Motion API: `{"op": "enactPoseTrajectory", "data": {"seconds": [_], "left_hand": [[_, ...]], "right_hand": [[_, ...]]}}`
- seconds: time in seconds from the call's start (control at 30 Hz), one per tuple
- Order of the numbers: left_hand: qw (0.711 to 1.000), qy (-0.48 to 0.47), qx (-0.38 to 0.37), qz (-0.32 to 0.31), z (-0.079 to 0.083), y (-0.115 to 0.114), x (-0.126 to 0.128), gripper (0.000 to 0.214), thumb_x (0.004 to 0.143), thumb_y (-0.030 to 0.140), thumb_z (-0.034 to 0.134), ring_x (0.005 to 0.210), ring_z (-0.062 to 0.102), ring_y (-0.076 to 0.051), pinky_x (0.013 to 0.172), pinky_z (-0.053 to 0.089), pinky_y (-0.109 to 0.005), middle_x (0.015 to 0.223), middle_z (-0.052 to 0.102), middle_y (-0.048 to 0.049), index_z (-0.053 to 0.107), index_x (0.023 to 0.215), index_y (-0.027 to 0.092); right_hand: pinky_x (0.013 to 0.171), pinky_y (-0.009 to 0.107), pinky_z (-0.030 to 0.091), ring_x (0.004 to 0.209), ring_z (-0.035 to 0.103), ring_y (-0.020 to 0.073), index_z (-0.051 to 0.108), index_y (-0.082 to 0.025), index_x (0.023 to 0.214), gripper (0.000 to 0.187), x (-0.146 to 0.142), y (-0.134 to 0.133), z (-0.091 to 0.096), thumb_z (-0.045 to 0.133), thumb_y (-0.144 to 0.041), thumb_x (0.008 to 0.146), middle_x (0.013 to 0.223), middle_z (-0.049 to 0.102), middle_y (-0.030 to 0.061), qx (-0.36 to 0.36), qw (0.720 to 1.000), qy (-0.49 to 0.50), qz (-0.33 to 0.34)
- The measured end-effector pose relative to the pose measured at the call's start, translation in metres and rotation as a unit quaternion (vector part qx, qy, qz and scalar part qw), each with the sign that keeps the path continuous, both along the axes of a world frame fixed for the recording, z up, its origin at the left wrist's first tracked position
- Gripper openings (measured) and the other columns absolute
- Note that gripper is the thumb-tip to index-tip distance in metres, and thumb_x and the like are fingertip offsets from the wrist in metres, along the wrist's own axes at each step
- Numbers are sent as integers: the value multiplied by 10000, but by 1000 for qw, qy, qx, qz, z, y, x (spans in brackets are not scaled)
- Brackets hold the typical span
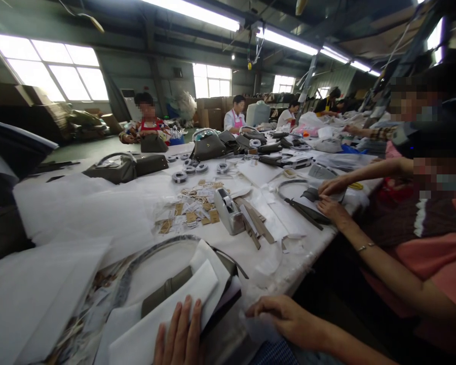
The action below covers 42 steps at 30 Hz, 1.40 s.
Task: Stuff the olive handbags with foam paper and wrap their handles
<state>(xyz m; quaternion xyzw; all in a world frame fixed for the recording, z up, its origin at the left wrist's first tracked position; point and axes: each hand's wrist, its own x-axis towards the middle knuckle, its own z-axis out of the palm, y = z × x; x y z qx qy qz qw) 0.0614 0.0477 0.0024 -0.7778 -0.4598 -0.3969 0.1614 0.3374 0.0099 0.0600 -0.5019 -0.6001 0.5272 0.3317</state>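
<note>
My left hand (180,329) lies with its fingers stretched out on a folded white padding sheet (167,309). Under and behind that sheet is an olive-grey handbag (167,291), partly covered. A long handle (125,279) in clear wrapping arches over the bag towards the far side. To the right, at the table's edge, my right hand (285,317) has its thumb and fingers closed on a thin, translucent plastic film (262,327). The film hangs below the fingers, apart from the bag.
A tape dispenser (228,210) stands beyond the bag, beside scattered brown tags (190,218). White sheets (34,299) cover the left side. At right, a co-worker's hands (329,197) handle another grey bag (311,208). More bags (209,147) and coiled wrapped straps (179,177) lie farther back.
</note>
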Motion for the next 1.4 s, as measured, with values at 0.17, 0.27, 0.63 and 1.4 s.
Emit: {"op": "enactPoseTrajectory", "data": {"seconds": [0.17, 0.27, 0.63, 1.4], "left_hand": [[1000, 0, -29, -3, 8, -3, -2, 607, 937, 161, 490, 1309, 530, -224, 1213, 226, -400, 1410, 570, -86, 351, 1521, 253], [999, -4, -37, -1, 12, -4, -4, 604, 942, 176, 488, 1317, 522, -224, 1212, 229, -402, 1427, 553, -80, 344, 1524, 254], [999, -14, -27, 35, 32, 2, -18, 645, 937, 233, 573, 1297, 541, -252, 1173, 321, -412, 1420, 562, -105, 323, 1531, 208], [990, -69, -44, 117, 53, 1, -32, 750, 882, 238, 693, 1306, 528, -267, 1146, 383, -434, 1443, 539, -111, 315, 1530, 208]], "right_hand": [[1090, 487, 402, 1204, 584, 308, 696, -194, 1189, 385, 23, 15, -25, 516, -443, 958, 1256, 669, 135, 158, 929, -238, -234], [1187, 522, 270, 1399, 399, 319, 580, -186, 1376, 535, 27, 18, -44, 588, -450, 911, 1485, 488, 135, 174, 904, -299, -250], [1198, 517, 186, 1405, 410, 266, 636, -302, 1309, 380, -25, 28, -19, 594, -376, 939, 1389, 599, 63, 255, 930, -224, 141], [522, 275, 472, 567, 652, 183, 417, -164, 1452, 700, -41, 118, -23, 457, -632, 932, 757, 739, 37, -32, 984, -133, -111]]}}
